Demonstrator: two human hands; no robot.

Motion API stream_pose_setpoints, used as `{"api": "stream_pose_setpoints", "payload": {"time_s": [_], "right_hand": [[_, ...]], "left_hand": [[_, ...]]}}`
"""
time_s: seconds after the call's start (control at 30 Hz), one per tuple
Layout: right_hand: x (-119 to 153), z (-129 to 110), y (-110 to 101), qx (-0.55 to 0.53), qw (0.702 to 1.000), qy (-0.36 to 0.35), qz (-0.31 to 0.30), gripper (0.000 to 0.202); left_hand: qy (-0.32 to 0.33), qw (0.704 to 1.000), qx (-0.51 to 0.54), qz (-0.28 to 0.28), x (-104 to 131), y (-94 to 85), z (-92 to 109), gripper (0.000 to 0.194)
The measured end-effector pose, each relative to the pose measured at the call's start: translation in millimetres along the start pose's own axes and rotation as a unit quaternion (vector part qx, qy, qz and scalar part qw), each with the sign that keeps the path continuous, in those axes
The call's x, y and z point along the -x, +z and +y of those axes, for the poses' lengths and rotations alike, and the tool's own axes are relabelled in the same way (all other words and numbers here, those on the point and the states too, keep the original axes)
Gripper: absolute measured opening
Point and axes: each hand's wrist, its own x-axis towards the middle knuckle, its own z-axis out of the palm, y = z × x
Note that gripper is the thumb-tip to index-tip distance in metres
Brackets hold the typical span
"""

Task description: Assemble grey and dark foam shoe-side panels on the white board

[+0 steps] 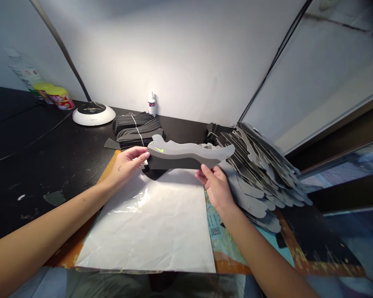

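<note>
Between my two hands a long grey shoe upper piece (pixel 186 155) is held up above the table. Its upper band is light grey and its lower band dark grey, with a small yellow-green swoosh near the left end. My left hand (pixel 129 163) pinches that left end between thumb and fingers. Along the lower edge, right of the middle, my right hand (pixel 216 184) grips it with the thumb in front. Beneath the left part shows a black piece (pixel 155 173), over a white sheet (pixel 155 231) with a glossy, creased surface.
Fanned grey pieces (pixel 255 178) are heaped at the right. Tied bundles of dark strips (pixel 138 128) lie behind my left hand. Farther back stand a small white bottle (pixel 152 104), a lamp base (pixel 94 114), yellow-and-red tubs (pixel 61 98) and a clear bottle (pixel 26 74).
</note>
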Motion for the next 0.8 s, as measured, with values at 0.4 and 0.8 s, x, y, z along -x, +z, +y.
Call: {"api": "stream_pose_setpoints", "payload": {"time_s": [0.4,0.8], "right_hand": [[6.7,4.2,3.4,0.091,0.994,-0.010,-0.061,0.039],[5.6,3.0,2.0,0.078,0.996,0.008,-0.045,0.038]], "left_hand": [[0.043,0.997,0.039,0.058,-5.0,-5.6,-10.3,0.038],[0.032,0.997,0.061,0.040,-3.5,-4.0,-7.9,0.033]]}}
